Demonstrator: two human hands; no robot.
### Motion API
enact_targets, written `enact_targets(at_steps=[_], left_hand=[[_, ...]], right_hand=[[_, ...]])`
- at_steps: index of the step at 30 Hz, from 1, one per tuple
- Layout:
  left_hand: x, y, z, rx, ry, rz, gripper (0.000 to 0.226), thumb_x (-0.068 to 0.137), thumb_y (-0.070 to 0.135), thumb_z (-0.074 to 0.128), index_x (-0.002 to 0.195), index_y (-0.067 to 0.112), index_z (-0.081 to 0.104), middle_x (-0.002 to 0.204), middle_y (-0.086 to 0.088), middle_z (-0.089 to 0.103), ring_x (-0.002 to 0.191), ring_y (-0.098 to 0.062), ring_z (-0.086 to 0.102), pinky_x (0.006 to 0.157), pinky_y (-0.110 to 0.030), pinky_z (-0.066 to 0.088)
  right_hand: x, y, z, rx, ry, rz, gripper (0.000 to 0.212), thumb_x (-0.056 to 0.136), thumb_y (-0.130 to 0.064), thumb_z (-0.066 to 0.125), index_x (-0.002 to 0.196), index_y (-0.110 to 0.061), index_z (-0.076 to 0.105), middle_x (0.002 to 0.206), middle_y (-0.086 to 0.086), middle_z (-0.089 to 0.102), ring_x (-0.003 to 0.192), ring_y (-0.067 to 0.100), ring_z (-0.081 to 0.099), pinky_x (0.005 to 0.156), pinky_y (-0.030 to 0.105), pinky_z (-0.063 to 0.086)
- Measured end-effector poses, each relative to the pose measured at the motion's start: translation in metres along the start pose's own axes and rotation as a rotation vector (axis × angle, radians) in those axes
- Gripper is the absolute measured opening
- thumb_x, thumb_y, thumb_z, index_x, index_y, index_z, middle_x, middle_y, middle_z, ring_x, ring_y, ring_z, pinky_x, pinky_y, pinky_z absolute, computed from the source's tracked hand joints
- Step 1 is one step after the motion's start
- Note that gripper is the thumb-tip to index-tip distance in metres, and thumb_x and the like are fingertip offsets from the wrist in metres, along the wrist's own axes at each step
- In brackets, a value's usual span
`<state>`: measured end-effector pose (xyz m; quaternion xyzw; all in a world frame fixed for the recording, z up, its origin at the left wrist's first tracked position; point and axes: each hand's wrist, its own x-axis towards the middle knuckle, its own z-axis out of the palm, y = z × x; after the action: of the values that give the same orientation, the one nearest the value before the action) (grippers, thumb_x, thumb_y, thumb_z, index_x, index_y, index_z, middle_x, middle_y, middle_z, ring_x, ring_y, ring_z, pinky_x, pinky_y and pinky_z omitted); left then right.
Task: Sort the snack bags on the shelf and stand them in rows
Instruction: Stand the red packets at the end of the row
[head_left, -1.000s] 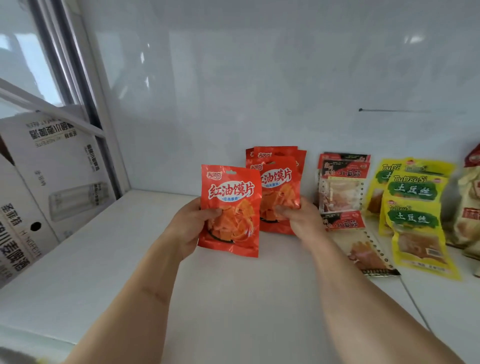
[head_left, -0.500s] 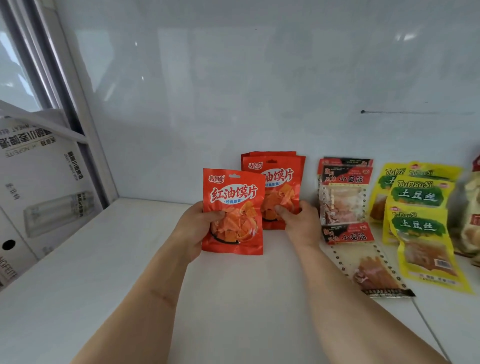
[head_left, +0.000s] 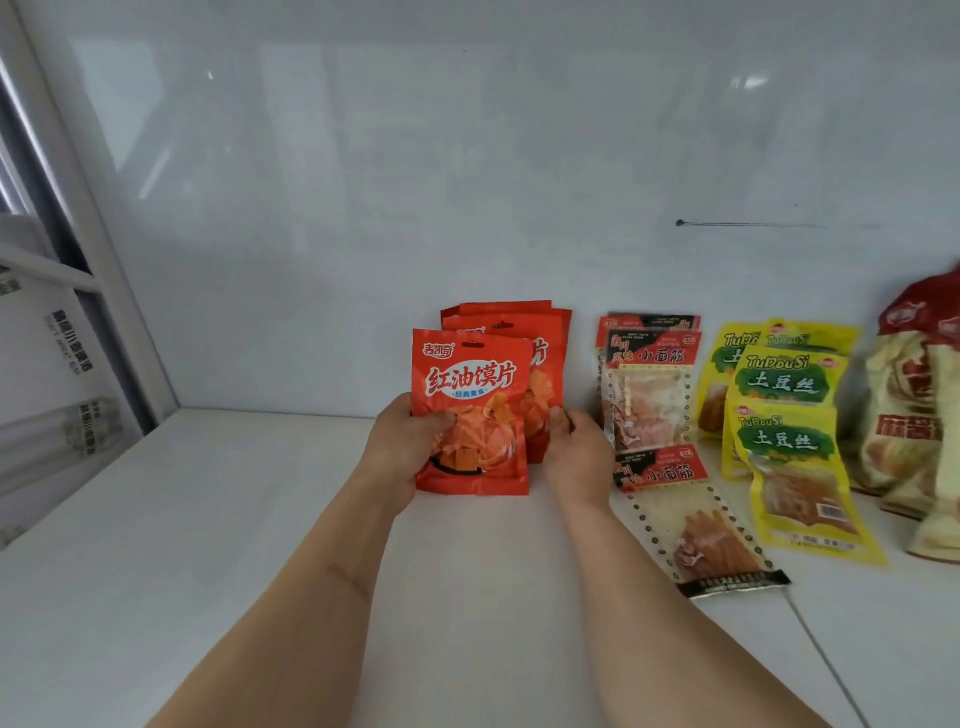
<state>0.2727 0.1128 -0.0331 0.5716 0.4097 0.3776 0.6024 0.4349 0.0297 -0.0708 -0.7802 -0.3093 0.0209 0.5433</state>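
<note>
The white shelf (head_left: 208, 519) with its glossy white back wall (head_left: 467, 182) fills most of the frame, and the bags stand along the wall at centre right so the wall can prop them up. At the far right edge leans a large cream and red crinkled plastic bag (head_left: 904, 415). Left of it comes a row of yellow plastic bags with green labels (head_left: 779, 384), the front one slumped forward onto the shelf. Next is a row of clear plastic bags with red and black headers (head_left: 647, 384), whose front bag (head_left: 691, 525) lies flat, so that row probably needs tidying later. In the centre of the frame stands a row of orange-red foil snack bags (head_left: 540, 364), upright against the wall. The right hand (head_left: 576, 457) curls round the lower right corner of that row's front bag, apparently to keep it from toppling. The left hand (head_left: 400, 447) pinches one more orange-red foil bag (head_left: 470, 410) by its left edge, thumb on the printed face, with its bottom at the shelf just in front of the row, so it looks ready to join the row as its new front.
</note>
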Motion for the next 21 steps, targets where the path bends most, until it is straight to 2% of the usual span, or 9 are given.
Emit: enact_targets(at_steps=[2,5,8,11,15,21], left_hand=[[0.002,0.001,0.010,0.004,0.011,0.013,0.035,0.092,0.018,0.066,0.126,0.023,0.062,0.116,0.003,0.072,0.107,-0.023,0.068,0.098,-0.047,0.054],[0.008,-0.002,0.025,0.006,0.039,0.048,0.035,0.090,0.018,0.067,0.124,0.022,0.063,0.114,0.002,0.073,0.104,-0.024,0.069,0.095,-0.049,0.056],[0.012,-0.004,0.036,0.006,0.073,0.094,0.029,0.092,0.018,0.066,0.121,0.020,0.063,0.110,0.003,0.072,0.100,-0.022,0.069,0.089,-0.042,0.058],[0.015,-0.005,0.042,0.028,0.090,0.146,0.026,0.092,0.019,0.066,0.118,0.021,0.063,0.108,0.003,0.071,0.097,-0.019,0.069,0.080,-0.034,0.057],[0.018,-0.007,0.047,0.010,0.077,0.172,0.026,0.092,0.018,0.067,0.117,0.019,0.062,0.104,0.005,0.071,0.094,-0.015,0.068,0.071,-0.028,0.055],[0.017,-0.015,0.049,0.038,0.071,0.227,0.031,0.094,0.022,0.066,0.124,0.018,0.059,0.109,0.005,0.068,0.090,-0.007,0.065,0.068,-0.019,0.049]], right_hand=[[-0.003,-0.002,-0.002,0.012,-0.001,0.022,0.039,0.106,-0.035,0.038,0.091,-0.010,0.064,0.085,0.004,0.063,0.083,0.025,0.061,0.064,0.030,0.034],[-0.008,-0.005,-0.004,0.019,-0.043,0.034,0.045,0.105,-0.044,0.033,0.091,-0.013,0.063,0.084,0.000,0.062,0.075,0.016,0.055,0.061,0.029,0.036],[-0.013,-0.003,-0.003,0.007,-0.108,-0.042,0.042,0.097,-0.056,0.046,0.097,-0.018,0.065,0.090,-0.005,0.065,0.082,0.014,0.061,0.065,0.027,0.045],[-0.013,0.004,0.001,0.005,-0.119,-0.080,0.041,0.090,-0.055,0.060,0.110,-0.020,0.067,0.100,-0.003,0.069,0.091,0.016,0.064,0.076,0.031,0.052],[-0.013,0.002,0.005,0.000,-0.086,-0.068,0.043,0.091,-0.055,0.056,0.114,-0.019,0.064,0.105,0.000,0.067,0.097,0.021,0.063,0.085,0.041,0.055],[-0.012,0.002,0.007,-0.022,-0.082,-0.058,0.038,0.094,-0.047,0.056,0.117,-0.017,0.063,0.109,0.003,0.065,0.102,0.023,0.061,0.088,0.042,0.053]])
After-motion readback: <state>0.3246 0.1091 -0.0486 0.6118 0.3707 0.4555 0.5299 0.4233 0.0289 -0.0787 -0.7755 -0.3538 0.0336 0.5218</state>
